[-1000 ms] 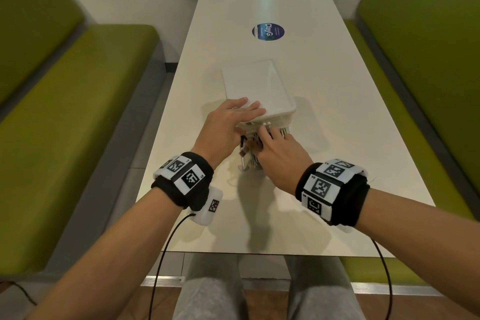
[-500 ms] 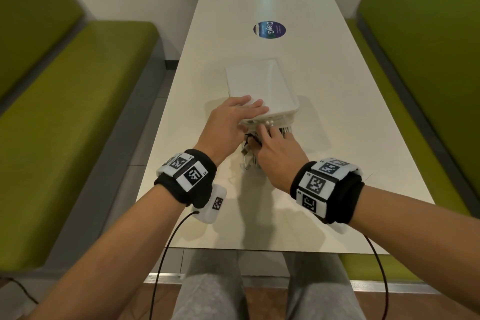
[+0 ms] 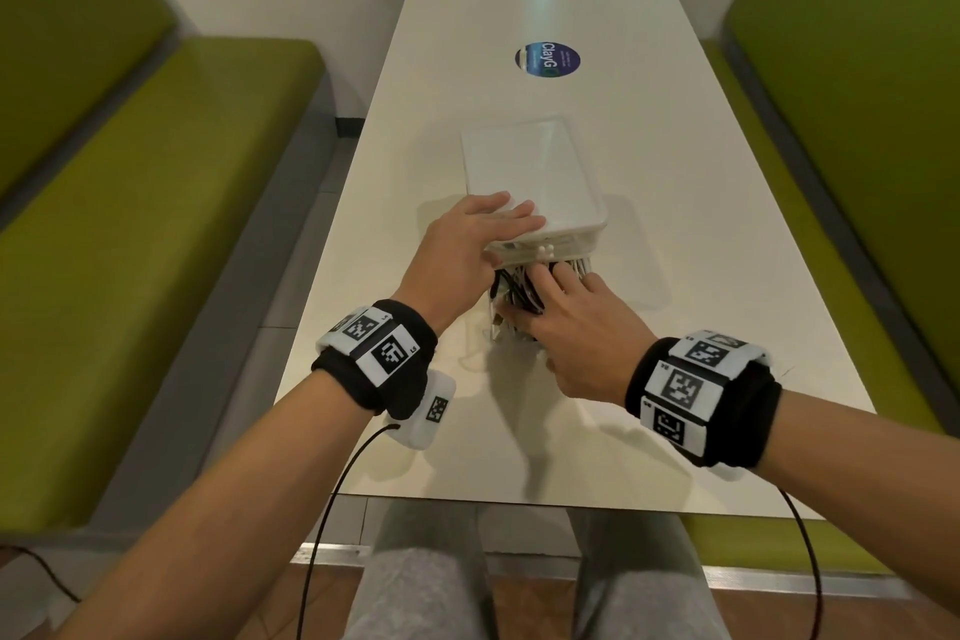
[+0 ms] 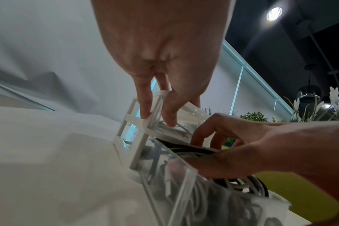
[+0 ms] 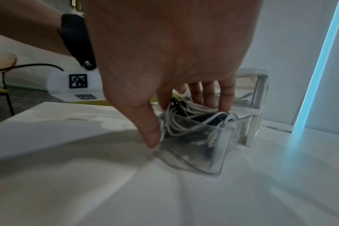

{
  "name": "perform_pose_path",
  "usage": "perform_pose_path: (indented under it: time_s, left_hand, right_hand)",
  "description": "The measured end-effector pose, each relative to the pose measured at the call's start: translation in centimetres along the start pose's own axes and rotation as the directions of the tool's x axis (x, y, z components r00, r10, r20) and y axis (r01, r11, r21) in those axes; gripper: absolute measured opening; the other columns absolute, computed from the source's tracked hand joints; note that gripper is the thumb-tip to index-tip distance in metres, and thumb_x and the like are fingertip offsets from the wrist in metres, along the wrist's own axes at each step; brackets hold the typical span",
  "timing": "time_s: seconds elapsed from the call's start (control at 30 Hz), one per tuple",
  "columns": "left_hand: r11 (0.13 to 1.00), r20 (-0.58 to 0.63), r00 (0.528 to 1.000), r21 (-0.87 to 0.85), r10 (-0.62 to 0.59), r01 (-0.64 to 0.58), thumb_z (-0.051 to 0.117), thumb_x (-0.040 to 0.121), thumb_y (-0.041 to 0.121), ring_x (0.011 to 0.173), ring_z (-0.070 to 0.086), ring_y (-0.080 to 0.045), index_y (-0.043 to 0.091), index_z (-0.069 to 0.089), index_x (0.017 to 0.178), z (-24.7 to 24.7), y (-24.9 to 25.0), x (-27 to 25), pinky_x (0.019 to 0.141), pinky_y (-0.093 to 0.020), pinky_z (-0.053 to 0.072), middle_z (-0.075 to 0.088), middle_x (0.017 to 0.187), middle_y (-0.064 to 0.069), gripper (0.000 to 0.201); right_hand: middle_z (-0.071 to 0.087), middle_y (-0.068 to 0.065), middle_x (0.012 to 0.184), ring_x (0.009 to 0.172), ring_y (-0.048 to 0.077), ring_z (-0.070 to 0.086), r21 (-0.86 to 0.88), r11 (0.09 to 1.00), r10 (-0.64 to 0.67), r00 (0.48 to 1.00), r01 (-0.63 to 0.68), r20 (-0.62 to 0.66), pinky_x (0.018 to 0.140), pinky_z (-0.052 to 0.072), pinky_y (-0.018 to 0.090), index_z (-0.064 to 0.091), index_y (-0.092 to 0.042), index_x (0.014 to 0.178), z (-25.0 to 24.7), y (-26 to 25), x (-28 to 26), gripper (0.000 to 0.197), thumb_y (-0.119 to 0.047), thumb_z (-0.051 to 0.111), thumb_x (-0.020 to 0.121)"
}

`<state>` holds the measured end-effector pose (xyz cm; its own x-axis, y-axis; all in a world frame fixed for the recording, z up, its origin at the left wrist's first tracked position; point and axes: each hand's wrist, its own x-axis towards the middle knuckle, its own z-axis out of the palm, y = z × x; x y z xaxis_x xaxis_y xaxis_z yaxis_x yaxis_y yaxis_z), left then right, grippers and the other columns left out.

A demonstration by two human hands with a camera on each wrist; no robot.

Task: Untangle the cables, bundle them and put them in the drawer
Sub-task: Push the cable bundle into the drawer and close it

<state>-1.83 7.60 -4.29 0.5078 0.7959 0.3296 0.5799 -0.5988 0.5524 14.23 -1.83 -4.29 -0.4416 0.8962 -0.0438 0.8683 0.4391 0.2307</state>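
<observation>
A white drawer unit (image 3: pixel 535 172) stands mid-table, its clear lower drawer (image 3: pixel 506 327) pulled out toward me. White and black cables (image 3: pixel 514 288) lie piled in the drawer. My left hand (image 3: pixel 483 234) rests with straight fingers on the unit's near left top corner; in the left wrist view its fingertips (image 4: pixel 145 113) touch the white frame (image 4: pixel 126 122). My right hand (image 3: pixel 566 296) presses flat on the cables (image 5: pixel 188 120) inside the drawer (image 5: pixel 203 152), with its thumb (image 5: pixel 151 134) outside the front wall. Under the palm the cables are partly hidden.
The white table (image 3: pixel 675 276) carries a round blue sticker (image 3: pixel 547 60) further back. Green benches run along the left (image 3: pixel 156 224) and right (image 3: pixel 857 172). Black wires hang from both wristbands past the near table edge.
My right hand has slid a little deeper over the cables toward the unit. The left hand has stayed on the unit's top corner.
</observation>
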Motion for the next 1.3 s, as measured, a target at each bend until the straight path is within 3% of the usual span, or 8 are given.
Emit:
perform_pose_path:
  time_s: [0.13, 0.27, 0.47, 0.63, 0.73, 0.8, 1.07, 1.3]
  left_hand:
    - [1.000, -0.004, 1.000, -0.008, -0.008, 0.008, 0.056, 0.076, -0.016, 0.133, 0.042, -0.006, 0.031, 0.064, 0.125, 0.1, 0.0, 0.1, 0.103, 0.002, 0.019, 0.060, 0.133, 0.012, 0.068]
    - [1.000, -0.004, 1.000, -0.010, 0.006, -0.006, 0.055, 0.076, -0.018, 0.133, 0.043, -0.006, 0.030, 0.064, 0.125, 0.0, -0.1, 0.1, 0.105, -0.002, 0.023, 0.060, 0.133, 0.011, 0.069]
    - [0.999, -0.024, 0.999, -0.034, 0.024, -0.025, 0.055, 0.074, -0.020, 0.133, 0.044, -0.006, 0.029, 0.066, 0.123, 0.0, -0.5, 0.3, 0.106, -0.005, 0.026, 0.062, 0.131, 0.011, 0.070]
    - [0.998, 0.054, 0.999, -0.061, 0.003, 0.000, 0.054, 0.079, -0.017, 0.135, 0.042, -0.009, 0.027, 0.063, 0.127, -1.0, 0.0, 0.8, 0.111, -0.018, 0.032, 0.059, 0.134, 0.010, 0.066]
    - [0.998, 0.154, 0.987, 0.040, 0.041, -0.047, 0.071, 0.083, 0.011, 0.142, 0.031, -0.008, 0.031, 0.050, 0.140, -1.8, 0.3, 0.6, 0.113, -0.020, 0.024, 0.048, 0.144, 0.014, 0.064]
    - [0.995, 0.244, 0.969, 0.075, 0.044, -0.064, 0.082, 0.073, 0.031, 0.146, 0.018, -0.007, 0.029, 0.037, 0.148, -1.7, 0.3, 0.2, 0.115, -0.024, 0.020, 0.035, 0.153, 0.014, 0.087]
    - [0.976, 0.303, 0.951, 0.181, 0.060, -0.119, 0.088, 0.052, 0.051, 0.148, 0.001, -0.015, 0.024, 0.020, 0.150, -0.7, 0.9, -0.3, 0.105, -0.040, 0.041, 0.016, 0.157, 0.004, 0.123]
    - [0.976, 0.152, 0.983, 0.173, 0.105, -0.131, 0.081, 0.068, 0.021, 0.142, 0.023, -0.018, 0.024, 0.037, 0.143, -0.2, 0.5, -0.2, 0.103, -0.041, 0.045, 0.036, 0.149, 0.007, 0.087]
  right_hand:
    - [0.040, 0.024, 0.142, 0.113, 0.035, 0.049, 0.051, 0.998, -0.023, 1.000, 0.024, -0.017, 0.094, 0.049, 0.045, 0.020, -0.005, 0.152, 1.0, 0.5, -1.0, 0.095, -0.023, 0.075, 0.077]
    - [0.050, 0.029, 0.134, 0.112, 0.039, 0.057, 0.001, 0.998, -0.065, 0.994, 0.065, -0.088, 0.092, 0.053, 0.047, 0.041, 0.010, 0.138, 1.9, 1.8, -1.0, 0.077, -0.018, 0.076, 0.075]
    - [0.042, 0.014, 0.127, 0.109, 0.033, 0.046, -0.062, 0.998, 0.004, 0.982, -0.016, -0.190, 0.085, 0.044, 0.042, 0.056, -0.006, 0.128, 2.4, 1.8, -0.3, 0.051, -0.026, 0.068, 0.083]
    - [0.023, 0.017, 0.151, 0.141, 0.040, 0.022, 0.135, 0.987, 0.125, 0.959, -0.093, -0.253, 0.109, 0.032, 0.054, 0.035, -0.016, 0.143, 1.8, 3.1, -0.3, 0.103, -0.053, 0.082, 0.060]
    - [-0.006, 0.014, 0.162, 0.149, 0.034, -0.009, 0.247, 0.952, 0.204, 0.977, -0.182, -0.068, 0.118, 0.013, 0.056, -0.006, -0.018, 0.153, 0.7, 4.0, 0.8, 0.141, -0.061, 0.084, 0.053]
    - [-0.010, 0.012, 0.162, 0.149, 0.032, -0.011, 0.217, 0.960, 0.179, 0.984, -0.174, -0.005, 0.120, 0.012, 0.053, -0.015, -0.016, 0.152, 0.2, 4.6, 1.5, 0.147, -0.060, 0.084, 0.053]
    - [-0.006, 0.012, 0.162, 0.148, 0.034, -0.014, 0.246, 0.963, 0.111, 0.994, -0.107, -0.002, 0.120, 0.011, 0.046, -0.004, -0.014, 0.154, 0.0, 6.8, 1.4, 0.133, -0.068, 0.072, 0.059]
    - [0.038, 0.011, 0.147, 0.138, 0.036, 0.031, 0.259, 0.945, 0.241, 0.961, -0.201, -0.133, 0.093, 0.047, 0.050, 0.035, -0.016, 0.136, 0.0, 5.7, 2.3, 0.097, -0.035, 0.090, 0.058]
